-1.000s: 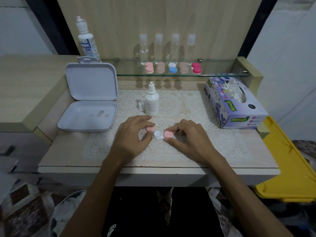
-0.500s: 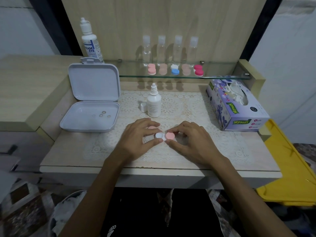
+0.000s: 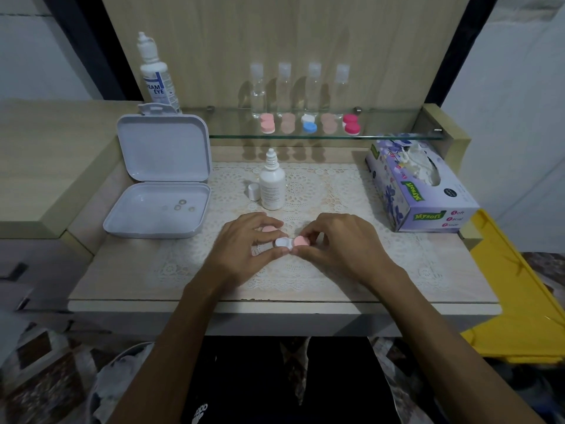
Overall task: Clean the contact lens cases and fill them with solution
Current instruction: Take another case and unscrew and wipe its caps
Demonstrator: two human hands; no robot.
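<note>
Contact lens case [image 3: 289,242] — white body with one pink cap on — lies on the lace mat [image 3: 336,191], pinched from both sides. Left hand [image 3: 244,249] grips its white end; right hand [image 3: 339,243] pinches the pink cap, near the white solution bottle [image 3: 272,185].

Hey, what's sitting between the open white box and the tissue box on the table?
In the head view, between the open white box and the tissue box stands the small white dropper bottle, its cap beside it, on the lace mat.
</note>
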